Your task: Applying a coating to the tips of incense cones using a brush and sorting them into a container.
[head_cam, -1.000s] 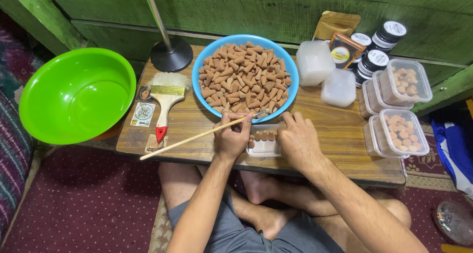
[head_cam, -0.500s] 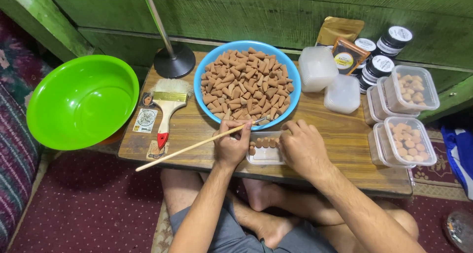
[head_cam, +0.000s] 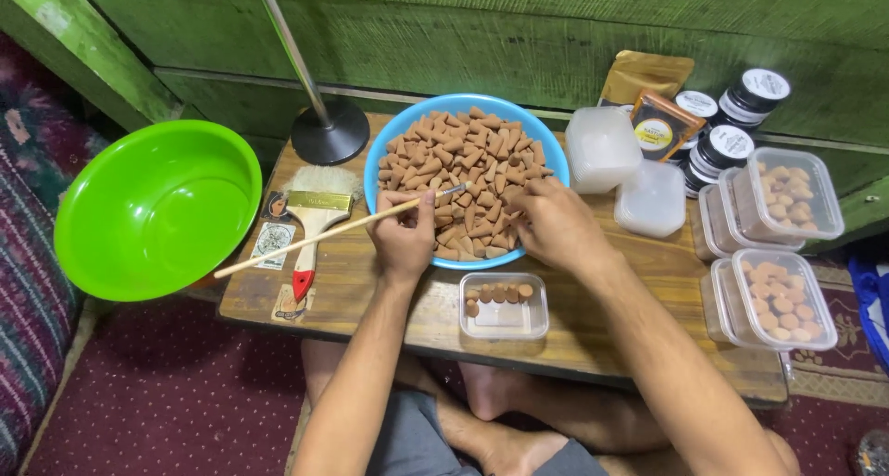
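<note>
Both hands over the blue bowl point(head_cam: 389, 138) of brown cones point(head_cam: 468, 175).
I see L hand point(head_cam: 405, 235) pinching a thin brush point(head_cam: 333, 231), tip on the cones; R hand point(head_cam: 546, 221) curled into the pile at the bowl's R edge, grip hidden, can't tell. Small clear tub point(head_cam: 505, 320) w/ few cones sits on bench point(head_cam: 370, 295) just below.

Both forearms reach forward from the bottom edge. The left hand point(head_cam: 405, 233) is curled in a pinching fist, knuckles up. The right hand point(head_cam: 548, 224) lies palm down, fingers bent. Crossed bare legs show below.
</note>
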